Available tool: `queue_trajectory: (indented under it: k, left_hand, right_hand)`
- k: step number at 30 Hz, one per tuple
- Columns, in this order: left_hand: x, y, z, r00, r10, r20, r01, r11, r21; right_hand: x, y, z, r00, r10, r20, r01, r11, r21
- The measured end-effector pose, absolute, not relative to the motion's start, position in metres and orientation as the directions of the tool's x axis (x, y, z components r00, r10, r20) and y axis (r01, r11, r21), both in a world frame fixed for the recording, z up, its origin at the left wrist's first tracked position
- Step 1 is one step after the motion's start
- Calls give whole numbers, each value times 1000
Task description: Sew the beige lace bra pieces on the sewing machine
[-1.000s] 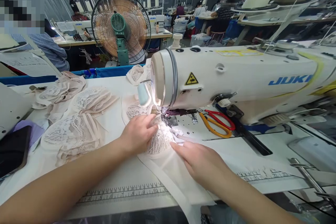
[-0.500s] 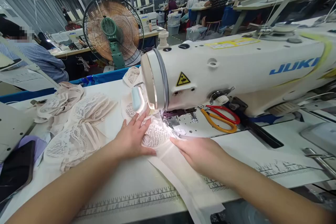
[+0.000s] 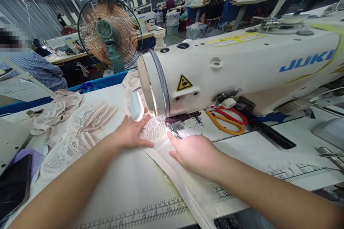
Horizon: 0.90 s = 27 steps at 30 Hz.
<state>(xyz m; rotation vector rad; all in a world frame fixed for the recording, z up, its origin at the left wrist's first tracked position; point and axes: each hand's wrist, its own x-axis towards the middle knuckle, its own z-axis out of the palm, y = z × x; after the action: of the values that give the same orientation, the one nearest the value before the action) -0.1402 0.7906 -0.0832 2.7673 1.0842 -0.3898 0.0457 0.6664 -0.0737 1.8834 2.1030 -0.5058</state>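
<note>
Cream lace piece (image 3: 153, 128) lies at the needle end of the sewing machine (image 3: 236, 68), back from the ruler-marked near edge of the bench (image 3: 115, 186). The person's left hand (image 3: 127, 132) is spread wide over its left side, fingertips partly hidden by a pale blue guard (image 3: 137, 106); the right hand (image 3: 197, 154) sits narrow at its right border (pinching or only pressing, cannot tell). Judgement: best steadied with light, even pressure, border straight, no tugging, fingertips clear of the needle area. Appearance: openwork pattern, brightly lit; plain pale cloth (image 3: 193, 189) runs, folded, to the near edge.
</note>
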Motion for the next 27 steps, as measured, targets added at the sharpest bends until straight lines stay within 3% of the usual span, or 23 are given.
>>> queue_trajectory:
  k: [14,17,20,23,27]
  left_hand:
    - [-136,828,-83,762,599,-246,618,-786,3]
    - [-134,802,-71,725,665,-180,673,-740,-25]
    - [-129,751,-66,721,693,-9,693,-721,14]
    - [-119,696,-78,851,513,111,504,-858,102]
    - [-108,658,-101,937,341,79,336,-939,73]
  right_hand:
    - [42,652,-64,-117,911,-394,993,110,-41]
    - [59,632,-60,-203,936,-287,979,187,-84]
    - [84,611,-68,-342,929,-140,937,325,-130]
    - [106,596,-85,-486,874,-26,861,474,-182]
    - [115,586,-100,-566,824,-40,807,543,-233]
